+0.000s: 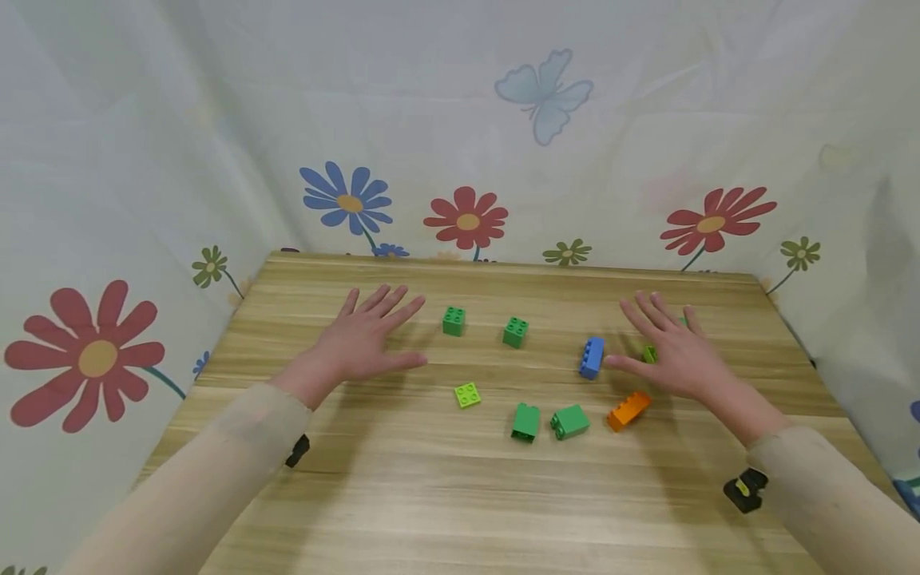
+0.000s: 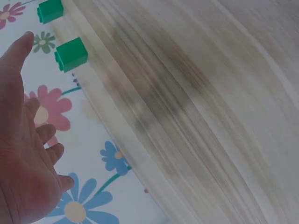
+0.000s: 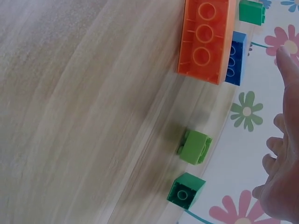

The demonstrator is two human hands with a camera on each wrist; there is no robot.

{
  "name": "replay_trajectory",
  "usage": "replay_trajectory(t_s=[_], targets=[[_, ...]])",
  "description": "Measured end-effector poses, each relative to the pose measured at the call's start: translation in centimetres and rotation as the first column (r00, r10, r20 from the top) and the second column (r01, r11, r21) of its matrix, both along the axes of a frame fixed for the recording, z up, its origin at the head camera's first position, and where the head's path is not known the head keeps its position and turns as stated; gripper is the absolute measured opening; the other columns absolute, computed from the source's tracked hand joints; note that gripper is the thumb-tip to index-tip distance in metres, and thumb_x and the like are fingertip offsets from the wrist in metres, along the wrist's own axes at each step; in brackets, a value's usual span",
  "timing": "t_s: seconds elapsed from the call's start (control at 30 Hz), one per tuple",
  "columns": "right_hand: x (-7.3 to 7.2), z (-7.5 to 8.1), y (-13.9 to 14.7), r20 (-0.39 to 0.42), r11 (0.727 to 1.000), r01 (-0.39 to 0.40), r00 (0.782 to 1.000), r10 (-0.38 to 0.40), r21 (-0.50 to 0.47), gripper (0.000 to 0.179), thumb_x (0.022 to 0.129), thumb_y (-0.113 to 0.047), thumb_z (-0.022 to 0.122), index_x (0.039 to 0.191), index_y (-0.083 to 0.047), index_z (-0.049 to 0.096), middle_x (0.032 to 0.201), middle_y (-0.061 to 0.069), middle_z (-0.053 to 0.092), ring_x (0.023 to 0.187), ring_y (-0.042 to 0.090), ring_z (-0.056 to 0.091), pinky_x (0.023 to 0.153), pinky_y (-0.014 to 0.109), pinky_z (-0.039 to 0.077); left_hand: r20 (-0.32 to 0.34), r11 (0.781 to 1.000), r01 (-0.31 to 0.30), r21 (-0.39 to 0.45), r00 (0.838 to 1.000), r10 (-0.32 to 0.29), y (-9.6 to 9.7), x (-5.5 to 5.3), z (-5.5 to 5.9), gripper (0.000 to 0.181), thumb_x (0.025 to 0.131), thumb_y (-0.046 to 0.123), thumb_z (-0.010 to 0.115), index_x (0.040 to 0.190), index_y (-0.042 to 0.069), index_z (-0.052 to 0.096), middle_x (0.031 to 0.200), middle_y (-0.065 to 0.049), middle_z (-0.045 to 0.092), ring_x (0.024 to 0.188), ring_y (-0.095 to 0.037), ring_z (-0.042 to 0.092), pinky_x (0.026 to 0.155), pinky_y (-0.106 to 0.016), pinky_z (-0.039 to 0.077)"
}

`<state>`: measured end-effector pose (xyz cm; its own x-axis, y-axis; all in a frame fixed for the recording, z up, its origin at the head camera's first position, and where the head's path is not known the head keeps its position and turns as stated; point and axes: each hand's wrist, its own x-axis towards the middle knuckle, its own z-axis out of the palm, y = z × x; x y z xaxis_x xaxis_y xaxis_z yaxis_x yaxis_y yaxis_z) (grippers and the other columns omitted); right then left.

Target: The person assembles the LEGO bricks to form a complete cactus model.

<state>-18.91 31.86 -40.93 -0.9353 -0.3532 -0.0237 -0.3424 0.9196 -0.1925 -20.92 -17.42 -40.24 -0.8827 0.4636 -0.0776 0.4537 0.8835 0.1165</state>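
My left hand (image 1: 362, 339) is spread above the left part of the wooden table, palm down and holding nothing. Closest to it stands a green brick (image 1: 454, 321), with a second green brick (image 1: 514, 332) further right. My right hand (image 1: 676, 351) is spread too, its thumb overlapping the edge of a blue brick (image 1: 592, 358) in the head view. Partly hidden behind that hand are a light green brick (image 3: 195, 147) and a dark green brick (image 3: 186, 191), both plain in the right wrist view. An orange brick (image 1: 628, 410) lies on its side just below the right hand.
A flat lime-green brick (image 1: 467, 395) lies mid-table. Two green bricks, one (image 1: 525, 422) beside the other (image 1: 570, 422), lie nearer the front. The wooden table (image 1: 431, 495) meets a flower-printed cloth (image 1: 402, 104) at its back and sides.
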Motion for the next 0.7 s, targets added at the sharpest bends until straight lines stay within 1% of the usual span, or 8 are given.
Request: replay_trajectory(t_s=[0.17,0.3,0.43,0.7], targets=[[-0.1,-0.1,-0.5,0.004,1.0,-0.021,1.0,0.021,-0.01,0.102,0.097,-0.067,0.067,0.171,-0.011,0.024,0.176,0.022,0.017,0.163,0.045,0.009,0.126,0.073,0.002,0.02,1.0,0.021,0.018,1.0,-0.021,1.7,-0.2,0.2,0.1,0.094,0.078,0.059,0.172,0.03,0.021,0.179,-0.009,0.017,0.165,-0.037,0.01,0.128,-0.069,-0.002],[-0.3,-0.4,-0.8,0.008,0.999,-0.04,0.999,0.04,-0.011,0.102,0.097,-0.067,0.067,0.17,-0.01,0.025,0.176,0.023,0.018,0.163,0.046,0.01,0.127,0.072,0.003,0.026,0.999,0.048,0.026,0.998,-0.049,3.0,-0.5,0.2,0.1,0.094,0.076,0.062,0.172,0.03,0.021,0.179,-0.008,0.016,0.165,-0.036,0.01,0.129,-0.069,0.001],[-0.5,-0.6,-1.0,0.008,0.998,-0.059,0.998,0.059,-0.01,0.1,0.097,-0.065,0.069,0.17,-0.01,0.027,0.176,0.022,0.02,0.163,0.046,0.012,0.127,0.072,0.006,0.027,0.996,0.082,0.034,0.996,-0.083,4.2,-0.9,0.0,0.099,0.094,0.075,0.062,0.172,0.03,0.021,0.179,-0.007,0.016,0.165,-0.036,0.012,0.129,-0.068,0.003],[-0.8,-1.1,-1.6,0.003,0.993,-0.118,0.993,0.118,-0.014,0.096,0.098,-0.061,0.07,0.168,-0.008,0.033,0.172,0.023,0.029,0.16,0.048,0.019,0.125,0.074,0.014,0.04,0.989,0.139,0.057,0.989,-0.141,6.6,-1.8,-0.4,0.102,0.094,0.077,0.062,0.173,0.031,0.017,0.18,-0.005,0.014,0.165,-0.033,0.012,0.131,-0.063,0.003]])
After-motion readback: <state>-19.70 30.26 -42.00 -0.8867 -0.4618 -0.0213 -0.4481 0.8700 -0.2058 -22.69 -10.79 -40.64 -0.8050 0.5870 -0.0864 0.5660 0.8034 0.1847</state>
